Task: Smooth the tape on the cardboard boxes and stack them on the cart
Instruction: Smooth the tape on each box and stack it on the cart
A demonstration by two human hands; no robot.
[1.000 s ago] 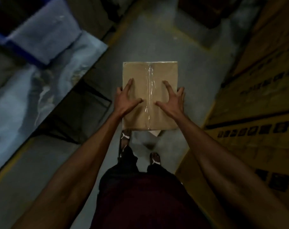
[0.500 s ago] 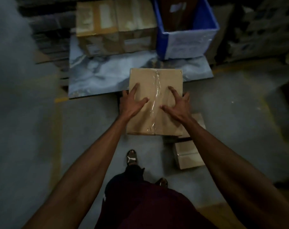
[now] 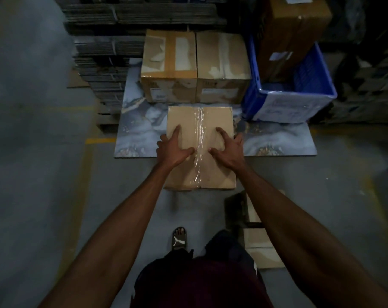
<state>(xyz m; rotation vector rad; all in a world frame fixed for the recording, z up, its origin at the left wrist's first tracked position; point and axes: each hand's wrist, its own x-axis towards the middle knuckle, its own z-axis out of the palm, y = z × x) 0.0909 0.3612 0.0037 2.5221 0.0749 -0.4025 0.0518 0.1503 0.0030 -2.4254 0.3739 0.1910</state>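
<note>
Cardboard box [image 3: 200, 147] held at centre frame, its far edge overlapping the near part of the marbled cart deck [image 3: 282, 141], its near edge out over bare concrete floor [image 3: 44, 174]; whether the box rests on the deck cannot be told. Clear tape [image 3: 199, 150] runs down the middle seam, wrinkled. Left hand [image 3: 174, 150] lies on the top face left of the seam, fingers spread and wrapping the left edge, thumb toward the tape. Right hand [image 3: 229, 150] mirrors it right of the seam, fingers spread over the right edge. On the deck behind: two taped cartons [image 3: 195, 67] side by side, touching; a blue crate [image 3: 290, 94] at upper right holding a tall carton [image 3: 293, 32]. Open deck shows left and right of the held box. Flattened cardboard stacks [image 3: 104, 56] upper left. Small boxes [image 3: 257, 241] on the floor, lower right, beside one sandalled foot [image 3: 179, 238]
</note>
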